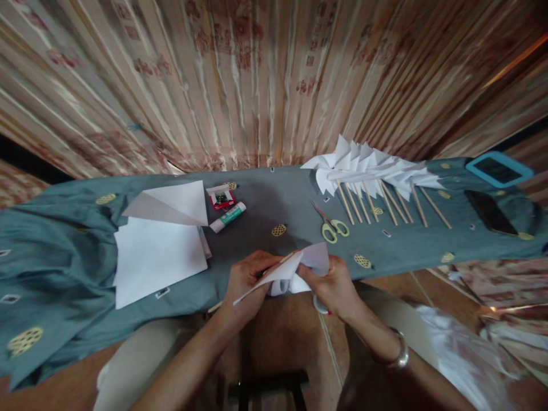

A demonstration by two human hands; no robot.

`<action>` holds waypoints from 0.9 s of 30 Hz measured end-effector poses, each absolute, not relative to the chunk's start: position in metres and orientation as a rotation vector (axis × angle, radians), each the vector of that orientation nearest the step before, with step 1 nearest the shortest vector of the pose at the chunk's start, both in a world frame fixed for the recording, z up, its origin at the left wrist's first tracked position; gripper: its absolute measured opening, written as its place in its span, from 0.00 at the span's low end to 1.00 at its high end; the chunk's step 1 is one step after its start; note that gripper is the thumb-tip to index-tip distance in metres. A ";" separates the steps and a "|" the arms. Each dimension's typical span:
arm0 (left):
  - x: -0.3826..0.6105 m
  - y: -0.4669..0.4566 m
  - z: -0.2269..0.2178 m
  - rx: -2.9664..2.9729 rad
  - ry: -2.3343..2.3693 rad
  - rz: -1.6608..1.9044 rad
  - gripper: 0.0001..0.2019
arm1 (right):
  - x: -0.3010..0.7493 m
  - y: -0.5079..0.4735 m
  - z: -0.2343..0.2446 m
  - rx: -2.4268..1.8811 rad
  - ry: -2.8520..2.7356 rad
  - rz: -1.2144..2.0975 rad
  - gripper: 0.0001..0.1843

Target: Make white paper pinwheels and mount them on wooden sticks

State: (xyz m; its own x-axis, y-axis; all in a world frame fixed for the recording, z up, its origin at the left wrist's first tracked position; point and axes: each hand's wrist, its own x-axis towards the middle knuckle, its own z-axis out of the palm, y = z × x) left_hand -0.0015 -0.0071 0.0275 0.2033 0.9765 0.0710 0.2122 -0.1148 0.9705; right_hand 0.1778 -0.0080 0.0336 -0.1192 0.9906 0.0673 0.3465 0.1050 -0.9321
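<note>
Both my hands work a folded white paper piece [295, 268] just in front of the near edge of a table draped in teal cloth [60, 251]. My left hand [246, 282] pinches the paper's left side, and a thin wooden stick [278, 262] shows against the paper there. My right hand [336, 285] grips the paper's right side with fingers closed; something small and white-red [320, 307] hangs under it, which I cannot make out.
Loose white sheets [160, 251] lie at left, beside a small red box [221, 197] and a glue stick [228, 217]. Yellow-handled scissors [331, 225] lie mid-table. Several finished paper pinwheels on sticks [372, 171] lie behind them. A blue-cased tablet [499, 169] and a dark phone [490, 212] are at right.
</note>
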 end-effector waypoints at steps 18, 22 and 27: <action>-0.007 -0.005 0.034 1.656 1.231 1.026 0.10 | 0.174 -0.003 0.033 -1.345 -1.542 1.045 0.21; -0.009 -0.004 0.036 1.695 1.235 1.028 0.09 | 0.173 0.000 0.036 -1.251 -1.641 1.086 0.15; -0.011 -0.002 0.041 1.797 1.241 0.980 0.12 | 0.173 0.002 0.035 -1.282 -1.646 1.099 0.10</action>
State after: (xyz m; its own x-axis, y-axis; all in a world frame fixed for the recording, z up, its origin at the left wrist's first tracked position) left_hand -0.0113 -0.0020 0.0407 0.2434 0.9531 0.1797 0.3963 -0.2668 0.8785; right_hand 0.1734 0.0018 0.0352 -0.2031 0.9773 0.0597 0.3196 0.1238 -0.9394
